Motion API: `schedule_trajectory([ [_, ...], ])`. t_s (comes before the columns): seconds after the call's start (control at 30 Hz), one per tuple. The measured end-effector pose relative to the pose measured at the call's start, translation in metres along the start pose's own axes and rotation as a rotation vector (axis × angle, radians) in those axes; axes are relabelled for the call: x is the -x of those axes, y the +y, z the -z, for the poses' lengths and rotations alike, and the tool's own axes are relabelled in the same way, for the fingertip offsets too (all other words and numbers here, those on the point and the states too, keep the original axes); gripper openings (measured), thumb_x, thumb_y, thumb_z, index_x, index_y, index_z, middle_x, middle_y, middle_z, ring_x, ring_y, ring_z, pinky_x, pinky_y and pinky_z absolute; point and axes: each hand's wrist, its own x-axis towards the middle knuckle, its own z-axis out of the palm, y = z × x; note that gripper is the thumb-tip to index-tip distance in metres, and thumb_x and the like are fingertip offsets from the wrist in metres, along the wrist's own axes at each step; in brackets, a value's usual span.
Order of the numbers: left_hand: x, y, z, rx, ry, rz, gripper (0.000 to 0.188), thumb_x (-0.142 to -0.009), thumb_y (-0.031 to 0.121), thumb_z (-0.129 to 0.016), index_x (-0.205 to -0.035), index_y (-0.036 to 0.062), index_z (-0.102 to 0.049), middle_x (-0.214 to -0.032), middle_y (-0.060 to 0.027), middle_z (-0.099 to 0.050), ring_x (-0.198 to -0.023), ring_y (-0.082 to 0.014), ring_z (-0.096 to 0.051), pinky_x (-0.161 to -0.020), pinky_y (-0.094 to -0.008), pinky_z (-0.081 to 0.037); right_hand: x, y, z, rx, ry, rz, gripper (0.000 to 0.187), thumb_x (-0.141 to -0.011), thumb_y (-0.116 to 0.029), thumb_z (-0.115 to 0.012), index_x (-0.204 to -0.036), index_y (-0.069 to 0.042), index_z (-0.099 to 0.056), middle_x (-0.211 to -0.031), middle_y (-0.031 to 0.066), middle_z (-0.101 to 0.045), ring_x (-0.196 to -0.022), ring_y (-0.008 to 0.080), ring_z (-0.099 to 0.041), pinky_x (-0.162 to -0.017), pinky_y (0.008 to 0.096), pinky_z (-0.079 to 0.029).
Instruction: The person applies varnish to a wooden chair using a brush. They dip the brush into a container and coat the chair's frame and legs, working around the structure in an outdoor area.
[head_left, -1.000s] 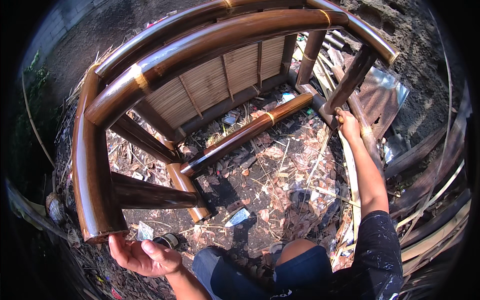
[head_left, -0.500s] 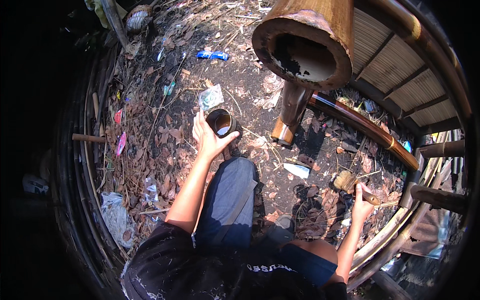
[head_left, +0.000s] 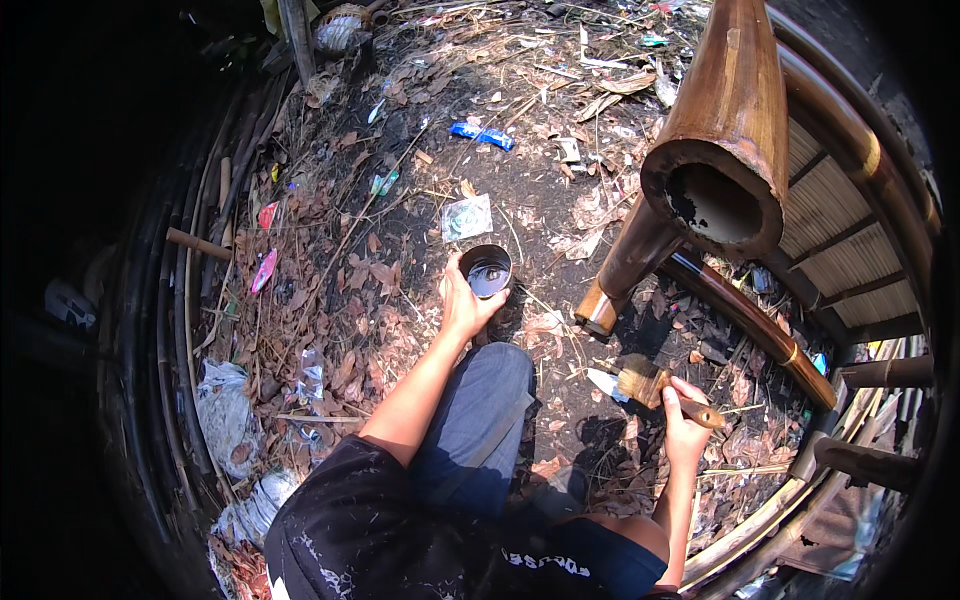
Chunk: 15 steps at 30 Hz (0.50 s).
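My left hand (head_left: 466, 303) is wrapped round a dark cup-shaped container (head_left: 488, 270), with shiny liquid visible at its bottom. In my right hand (head_left: 686, 425) is a paintbrush (head_left: 645, 381); the fingers grip its wooden handle and the wide pale-brown bristles point left. Above and right of the brush stands a glossy brown bamboo piece of furniture, whose thick pole (head_left: 735, 110) shows a hollow cut end facing me. A shorter bamboo leg (head_left: 625, 270) slants down from it to the ground. The brush and the bamboo are apart.
Dry leaves and litter cover the dark soil, including a blue wrapper (head_left: 482, 136) and a clear plastic packet (head_left: 467, 217). A lower bamboo rail (head_left: 750, 325) runs to the right. Dark bamboo poles (head_left: 180, 330) curve along the left. My bent knee (head_left: 490, 385) is close below the cup.
My view has shifted, so the scene sits further right and the bamboo looks turned. The brush has come left, nearer the bamboo leg. Both hands keep their hold.
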Motion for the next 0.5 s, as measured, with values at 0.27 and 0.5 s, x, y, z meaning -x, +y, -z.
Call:
schedule_trajectory([
  [0.27, 0.05, 0.072, 0.042, 0.224, -0.147, -0.371, 0.111, -0.07, 0.025, -0.095, -0.144, 0.009, -0.013, -0.14, -0.0258, -0.044, -0.126, -0.0386, -0.053, -0.108, -0.0518, -0.041, -0.006, -0.069, 0.023, -0.207, -0.004, 0.011, 0.026, -0.095, -0.01, -0.077, -0.117, 0.002, -0.07, -0.111, 0.0086, -0.07, -0.092, 0.0126, -0.065, -0.083, 0.0269, -0.054],
  [0.5, 0.094, 0.168, 0.054, 0.394, -0.351, -0.719, 0.107, -0.07, 0.012, -0.092, -0.142, 0.017, -0.013, -0.146, -0.0295, -0.04, -0.13, -0.0415, -0.053, -0.109, -0.0553, -0.044, -0.008, -0.134, 0.015, -0.141, -0.138, -0.015, 0.021, -0.088, -0.011, -0.081, -0.104, -0.001, -0.073, -0.087, 0.0043, -0.072, -0.076, 0.009, -0.066, -0.066, 0.0254, -0.053],
])
